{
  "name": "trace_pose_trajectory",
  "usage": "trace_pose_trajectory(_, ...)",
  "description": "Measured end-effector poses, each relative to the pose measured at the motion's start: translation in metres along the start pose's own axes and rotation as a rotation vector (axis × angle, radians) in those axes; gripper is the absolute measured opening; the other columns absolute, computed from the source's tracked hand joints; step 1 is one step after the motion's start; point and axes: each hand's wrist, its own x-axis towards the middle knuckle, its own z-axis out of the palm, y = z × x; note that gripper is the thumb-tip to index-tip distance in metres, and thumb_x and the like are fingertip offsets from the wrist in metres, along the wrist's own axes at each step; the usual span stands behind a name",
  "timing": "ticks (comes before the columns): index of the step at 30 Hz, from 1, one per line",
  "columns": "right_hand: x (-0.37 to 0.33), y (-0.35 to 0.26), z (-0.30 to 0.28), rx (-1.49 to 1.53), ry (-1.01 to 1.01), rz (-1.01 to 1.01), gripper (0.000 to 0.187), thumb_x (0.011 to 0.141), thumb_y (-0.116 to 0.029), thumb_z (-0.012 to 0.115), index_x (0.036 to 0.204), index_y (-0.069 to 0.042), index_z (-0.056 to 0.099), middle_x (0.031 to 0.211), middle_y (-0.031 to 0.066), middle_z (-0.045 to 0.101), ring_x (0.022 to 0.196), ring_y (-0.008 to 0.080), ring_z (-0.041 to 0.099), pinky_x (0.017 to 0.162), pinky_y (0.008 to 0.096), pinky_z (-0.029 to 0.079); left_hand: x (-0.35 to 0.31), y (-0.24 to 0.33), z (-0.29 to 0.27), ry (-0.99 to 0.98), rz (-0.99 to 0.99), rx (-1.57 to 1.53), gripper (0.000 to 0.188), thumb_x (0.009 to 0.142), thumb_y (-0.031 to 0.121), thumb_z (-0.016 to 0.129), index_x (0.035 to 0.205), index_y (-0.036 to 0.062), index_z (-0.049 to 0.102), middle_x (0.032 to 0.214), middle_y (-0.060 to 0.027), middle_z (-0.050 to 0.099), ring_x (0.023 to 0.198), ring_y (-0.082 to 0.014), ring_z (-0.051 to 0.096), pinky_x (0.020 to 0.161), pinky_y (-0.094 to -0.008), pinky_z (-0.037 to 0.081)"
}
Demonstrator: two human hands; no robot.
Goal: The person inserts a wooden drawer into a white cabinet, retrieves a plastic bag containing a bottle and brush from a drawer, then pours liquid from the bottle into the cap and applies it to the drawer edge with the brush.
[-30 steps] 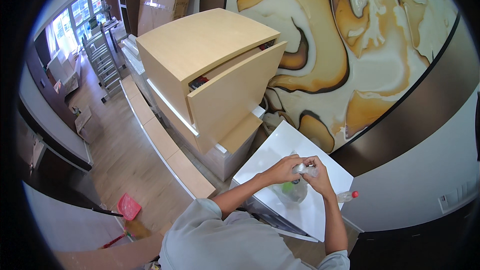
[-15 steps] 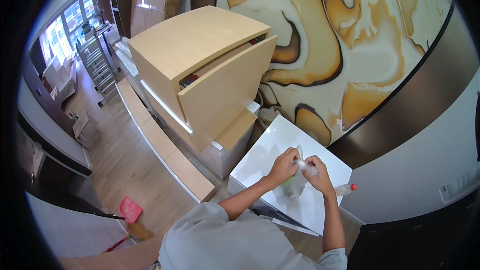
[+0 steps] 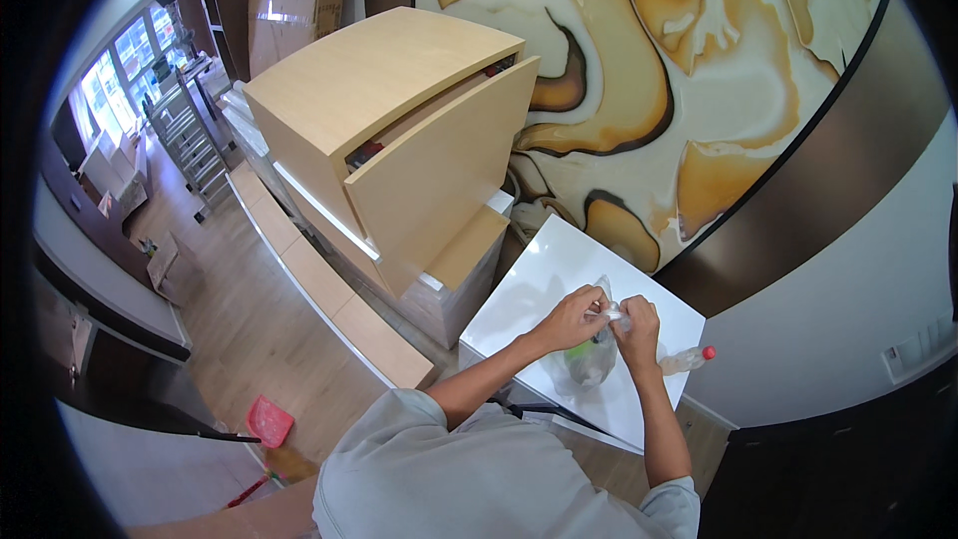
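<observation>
Left hand (image 3: pixel 574 320): fingers bent, thumb and fingertips pinching the gathered neck of a clear plastic bag (image 3: pixel 595 366). Right hand (image 3: pixel 638 327): fingers curled inward, gripping the same neck just beside the left; exact contact of each fingertip cannot be told at this size. Neither hand is spread.

The bag's body lies below the fingers and between the wrists, over the glossy white top of a cabinet (image 3: pixel 519 291); whether it bears on that surface cannot be told. A green patch shows at its left side. A clear bottle with a red cap (image 3: pixel 685 360) lies tilted beside the right wrist.
</observation>
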Motion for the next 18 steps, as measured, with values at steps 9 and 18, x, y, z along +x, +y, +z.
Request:
trace_pose_trajectory(9, -0.009, -0.014, 0.021, 0.058, 0.119, 0.117, 0.023, 0.073, -0.002, 0.079, 0.086, -0.003, 0.059, 0.083, 0.0141, 0.060, 0.078, 0.0362, 0.060, 0.078, 0.0475, 0.046, -0.002, -0.040, 0.011, 0.025, -0.285, -0.440, 0.020, 0.096, 0.015, 0.079, 0.100, 0.0083, 0.061, 0.092, 0.0024, 0.063, 0.086, -0.0080, 0.060, 0.079, -0.0260, 0.050)
trace_pose_trajectory(18, -0.039, -0.027, -0.004, 0.079, 0.013, 0.026, 0.051, 0.078, -0.018, 0.085, 0.121, -0.002, 0.062, 0.128, 0.0196, 0.064, 0.123, 0.0411, 0.059, 0.106, 0.0477, 0.047, 0.008, -0.039, 0.003, 0.087, -0.433, -0.657, 0.035, 0.088, -0.001, 0.080, 0.120, 0.0027, 0.065, 0.105, -0.0037, 0.068, 0.095, -0.0108, 0.066, 0.086, -0.0256, 0.054)
